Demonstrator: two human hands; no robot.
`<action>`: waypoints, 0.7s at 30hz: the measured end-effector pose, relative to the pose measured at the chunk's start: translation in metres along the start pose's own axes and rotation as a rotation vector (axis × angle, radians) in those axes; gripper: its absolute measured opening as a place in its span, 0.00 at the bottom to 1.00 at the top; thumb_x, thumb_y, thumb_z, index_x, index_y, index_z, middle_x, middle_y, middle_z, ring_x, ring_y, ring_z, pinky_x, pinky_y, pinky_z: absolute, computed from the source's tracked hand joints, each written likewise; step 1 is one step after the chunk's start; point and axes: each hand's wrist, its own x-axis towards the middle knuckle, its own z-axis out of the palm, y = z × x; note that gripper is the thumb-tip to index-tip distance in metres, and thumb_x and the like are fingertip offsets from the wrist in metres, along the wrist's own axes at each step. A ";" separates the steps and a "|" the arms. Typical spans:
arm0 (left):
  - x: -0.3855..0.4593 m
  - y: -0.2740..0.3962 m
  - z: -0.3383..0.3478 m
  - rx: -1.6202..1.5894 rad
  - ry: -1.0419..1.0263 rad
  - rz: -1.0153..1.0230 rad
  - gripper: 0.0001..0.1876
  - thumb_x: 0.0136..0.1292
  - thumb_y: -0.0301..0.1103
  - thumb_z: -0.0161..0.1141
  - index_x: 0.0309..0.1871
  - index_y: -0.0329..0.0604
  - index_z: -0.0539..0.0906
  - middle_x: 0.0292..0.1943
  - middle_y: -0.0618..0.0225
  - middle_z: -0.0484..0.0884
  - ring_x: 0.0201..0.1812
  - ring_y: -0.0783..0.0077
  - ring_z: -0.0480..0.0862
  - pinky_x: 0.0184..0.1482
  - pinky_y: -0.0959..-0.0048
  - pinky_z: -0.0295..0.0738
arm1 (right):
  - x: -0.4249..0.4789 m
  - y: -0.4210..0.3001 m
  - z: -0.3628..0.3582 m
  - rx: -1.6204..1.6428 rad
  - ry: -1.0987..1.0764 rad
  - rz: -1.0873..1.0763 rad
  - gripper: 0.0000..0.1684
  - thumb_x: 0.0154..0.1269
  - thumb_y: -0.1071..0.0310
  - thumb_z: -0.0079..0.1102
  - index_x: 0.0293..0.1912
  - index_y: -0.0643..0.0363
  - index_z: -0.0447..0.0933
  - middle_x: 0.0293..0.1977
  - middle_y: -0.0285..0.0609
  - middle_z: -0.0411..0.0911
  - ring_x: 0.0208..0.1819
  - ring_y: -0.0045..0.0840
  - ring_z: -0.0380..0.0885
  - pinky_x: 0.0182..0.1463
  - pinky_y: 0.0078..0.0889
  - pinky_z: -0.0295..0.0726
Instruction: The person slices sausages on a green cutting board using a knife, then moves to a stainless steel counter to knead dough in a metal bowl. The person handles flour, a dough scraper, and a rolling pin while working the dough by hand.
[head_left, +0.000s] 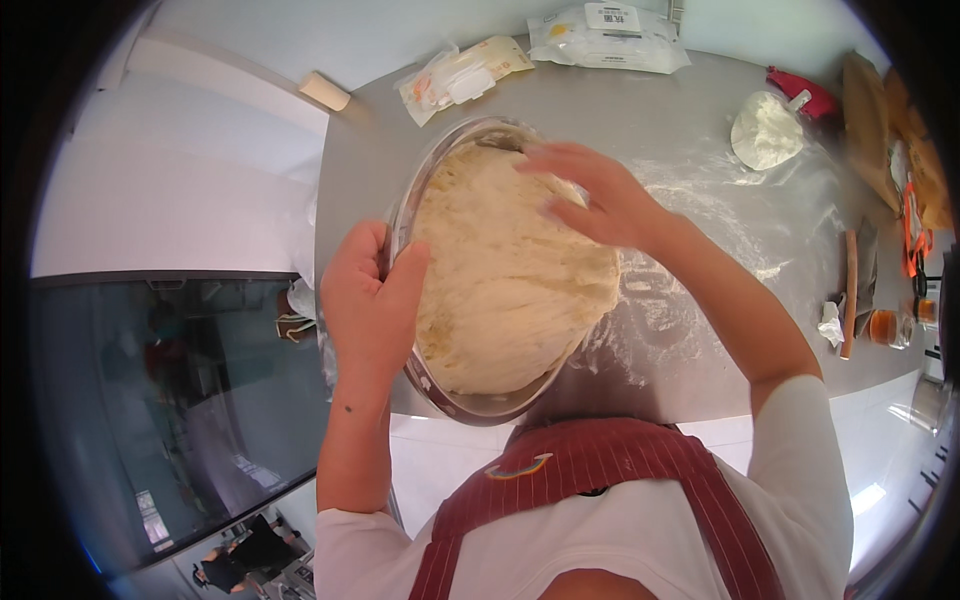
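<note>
A large mass of pale dough (510, 277) fills a round metal basin (487, 412), which is tipped to the right above the worktop. My left hand (375, 292) grips the basin's left rim, thumb over the inside and fingers on the outer wall. At the basin's upper right, my right hand (592, 191) is blurred, fingers spread, over or against the dough's edge; whether it touches I cannot tell. The dough bulges past the basin's right rim. Loose flour (697, 225) is dusted over the metal worktop (652, 112) to the right.
Wet-wipe packs (465, 75) and a larger plastic package (607, 41) lie along the back. A bowl of flour (766, 133) stands back right. Farther right are a rolling pin (849, 292), crumpled tissue (830, 324) and an amber jar (889, 328). Another person (244, 559) is at lower left.
</note>
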 end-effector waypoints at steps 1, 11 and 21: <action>0.000 0.002 0.000 -0.006 0.001 -0.011 0.08 0.57 0.28 0.61 0.28 0.37 0.73 0.20 0.79 0.69 0.23 0.87 0.63 0.25 0.83 0.60 | 0.018 0.004 0.004 0.049 -0.064 0.158 0.29 0.58 0.54 0.58 0.58 0.53 0.72 0.57 0.49 0.70 0.58 0.43 0.70 0.61 0.40 0.69; 0.002 -0.006 0.003 -0.002 0.042 -0.017 0.08 0.58 0.28 0.62 0.29 0.36 0.74 0.20 0.80 0.68 0.23 0.89 0.63 0.24 0.84 0.58 | -0.010 -0.047 0.042 0.027 -0.318 0.095 0.30 0.52 0.52 0.62 0.54 0.55 0.73 0.50 0.48 0.73 0.54 0.40 0.71 0.58 0.45 0.66; 0.005 0.002 0.002 0.128 -0.027 0.058 0.09 0.58 0.31 0.60 0.30 0.36 0.74 0.20 0.73 0.69 0.24 0.82 0.65 0.26 0.78 0.63 | -0.113 -0.021 -0.010 0.141 0.090 0.193 0.22 0.55 0.66 0.59 0.51 0.59 0.75 0.57 0.48 0.70 0.59 0.40 0.69 0.61 0.43 0.66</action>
